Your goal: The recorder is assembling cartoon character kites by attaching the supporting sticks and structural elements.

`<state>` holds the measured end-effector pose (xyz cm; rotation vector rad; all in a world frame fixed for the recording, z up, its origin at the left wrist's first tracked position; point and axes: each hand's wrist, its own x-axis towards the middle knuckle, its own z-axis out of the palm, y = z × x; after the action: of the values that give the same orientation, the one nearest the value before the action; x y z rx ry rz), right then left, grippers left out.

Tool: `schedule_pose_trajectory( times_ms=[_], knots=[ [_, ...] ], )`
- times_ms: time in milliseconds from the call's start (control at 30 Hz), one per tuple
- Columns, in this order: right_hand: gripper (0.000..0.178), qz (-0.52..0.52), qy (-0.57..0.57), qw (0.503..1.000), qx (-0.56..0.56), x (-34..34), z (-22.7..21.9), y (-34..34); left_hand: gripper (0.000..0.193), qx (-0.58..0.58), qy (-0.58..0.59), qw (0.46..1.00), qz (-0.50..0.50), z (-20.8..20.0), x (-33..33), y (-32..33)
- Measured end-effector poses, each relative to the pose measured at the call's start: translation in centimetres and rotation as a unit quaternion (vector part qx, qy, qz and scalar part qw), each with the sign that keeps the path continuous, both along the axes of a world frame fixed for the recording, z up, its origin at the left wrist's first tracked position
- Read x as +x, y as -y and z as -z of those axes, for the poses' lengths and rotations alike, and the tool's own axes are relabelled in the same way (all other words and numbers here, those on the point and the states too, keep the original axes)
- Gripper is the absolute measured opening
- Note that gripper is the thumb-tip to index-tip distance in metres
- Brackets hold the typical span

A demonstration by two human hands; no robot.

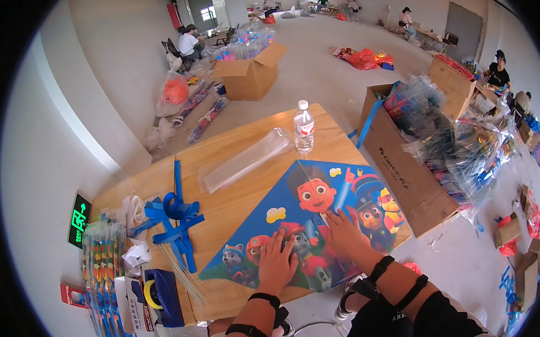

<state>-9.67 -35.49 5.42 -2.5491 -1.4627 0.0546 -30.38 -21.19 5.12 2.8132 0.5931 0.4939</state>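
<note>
Centrally, a cartoon-printed kite sail (pixel 308 221) lies flat on the wooden table (pixel 247 199). Left hand (pixel 276 260) and right hand (pixel 347 232) press on it, fingers spread wide and gripping nothing, apparently smoothing it. Blue ribbons (pixel 171 218) lie well apart.

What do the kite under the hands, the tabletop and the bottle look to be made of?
Kite: thin printed fabric or plastic film, lying flat with a slight sheen; which one is unclear. Tabletop: pale wood or plywood, grain lines showing. Bottle: clear plastic, see-through, white cap. Both hands, left and right, press flat on the kite.
</note>
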Motion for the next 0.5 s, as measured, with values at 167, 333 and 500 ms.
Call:
schedule_pose_trajectory(
  times_ms=[167, 333, 500],
  knots=[
    [0.057, 0.002, 0.007, 1.0, -0.009, -2.3, -0.6, 3.3, 0.051, -0.005, 0.003, 1.0, -0.007, 0.4, -0.2, 0.1],
    [0.057, -0.005, 0.023, 0.999, 0.032, -4.9, -1.3, 7.4, 0.052, 0.003, 0.027, 1.0, -0.005, 0.4, -0.3, 0.1],
    [0.056, 0.014, 0.028, 1.0, 0.001, -7.8, -2.1, 10.8, 0.052, -0.011, 0.023, 1.0, 0.0, 0.6, -0.4, 0.0]
  ],
)
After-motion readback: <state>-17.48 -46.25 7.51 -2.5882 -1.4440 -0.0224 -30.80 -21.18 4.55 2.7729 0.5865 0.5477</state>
